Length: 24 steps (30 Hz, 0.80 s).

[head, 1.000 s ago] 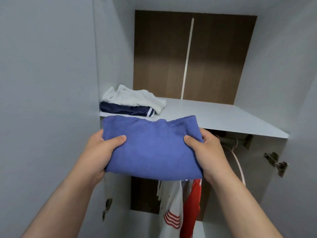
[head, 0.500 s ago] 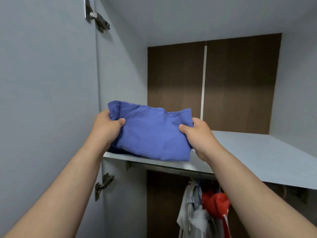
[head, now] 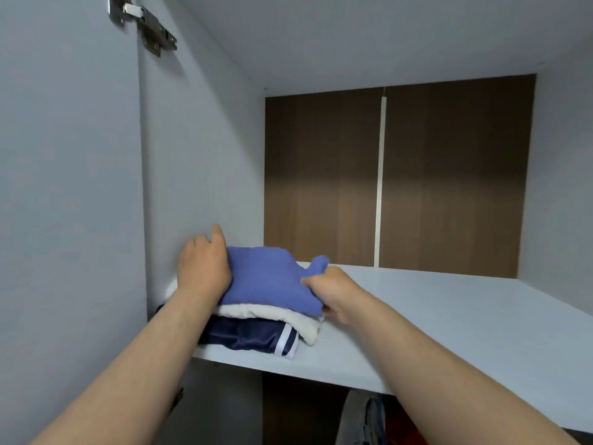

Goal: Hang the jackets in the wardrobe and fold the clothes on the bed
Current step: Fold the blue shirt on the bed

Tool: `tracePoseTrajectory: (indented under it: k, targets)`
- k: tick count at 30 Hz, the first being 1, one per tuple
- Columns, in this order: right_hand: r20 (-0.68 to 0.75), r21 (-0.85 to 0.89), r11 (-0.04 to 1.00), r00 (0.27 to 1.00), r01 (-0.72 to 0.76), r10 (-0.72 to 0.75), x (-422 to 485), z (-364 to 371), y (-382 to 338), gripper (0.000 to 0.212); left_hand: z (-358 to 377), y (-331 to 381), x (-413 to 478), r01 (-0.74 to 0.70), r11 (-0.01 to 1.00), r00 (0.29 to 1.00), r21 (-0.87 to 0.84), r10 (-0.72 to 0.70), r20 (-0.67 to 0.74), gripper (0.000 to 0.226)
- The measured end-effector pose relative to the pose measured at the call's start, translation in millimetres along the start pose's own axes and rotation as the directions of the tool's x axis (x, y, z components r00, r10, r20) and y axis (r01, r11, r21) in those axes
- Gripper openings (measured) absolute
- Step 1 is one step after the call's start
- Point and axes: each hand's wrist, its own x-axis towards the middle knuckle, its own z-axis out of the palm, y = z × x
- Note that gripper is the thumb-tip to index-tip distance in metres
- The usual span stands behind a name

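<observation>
Now pinching the folded blue garment's (head: 269,281) right edge with the right hand (head: 333,292), laying the left hand (head: 203,271) against its left edge, grip unclear, resting it atop a white garment (head: 279,315) and navy garment (head: 247,337) on the wardrobe shelf (head: 449,332).
</observation>
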Motion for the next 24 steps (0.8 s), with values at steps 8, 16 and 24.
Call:
tracePoseTrajectory:
  k: [8,16,24]
  targets:
    - [0.036,-0.527,0.791,0.938,0.310,-0.344,-18.8,14.0,-3.0,0.058,-8.4,-11.7,-19.3,-0.088,0.984,0.964,-0.157,0.124,0.234,0.042]
    - [0.187,-0.545,0.794,0.962,0.270,-0.199,-10.9,30.3,12.7,0.062,28.8,-26.9,-33.2,-0.081,0.969,0.973,-0.235,0.128,0.193,0.053]
    - [0.091,-0.567,0.773,0.954,0.285,-0.285,-23.6,19.8,12.7,0.054,25.2,-23.7,-55.6,-0.126,0.914,0.989,-0.386,0.086,-0.120,0.040]
